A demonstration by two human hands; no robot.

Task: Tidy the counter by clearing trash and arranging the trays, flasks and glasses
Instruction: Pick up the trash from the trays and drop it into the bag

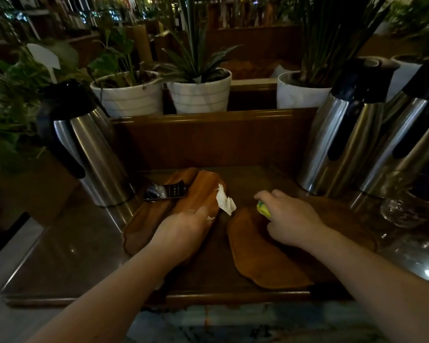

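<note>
Trash on the counter is the object of the step in hand: a crumpled white tissue and a small yellow-green wrapper.

Far left: a steel flask with black lid and handle stands on the counter, just beside a wooden tray. A dark phone-like device lies on the far end of this tray, close to the flask's base. A second wooden tray overlaps the first and carries the tissue at its right edge; nothing else is visible in it.

Centre left: the left hand rests palm-down on that tray, its fingertips touching a white scrap, probably part of the tissue; whether they have closed on it cannot be told.

Centre right: the right hand is closed around the wrapper, above the far end of a third wooden tray, which appears empty.

Right: two more steel flasks stand close together, with clear glasses just beside them at the counter edge. Flask contents cannot be seen.

Behind: three white pots hold green plants.

Risks, as a judgement: dragging the tissue may shift the overlapped trays and slide the device off; a loose pinch may tear the tissue and leave scraps; a wide sweep of the right arm could knock the glasses, which stand near the edge.
</note>
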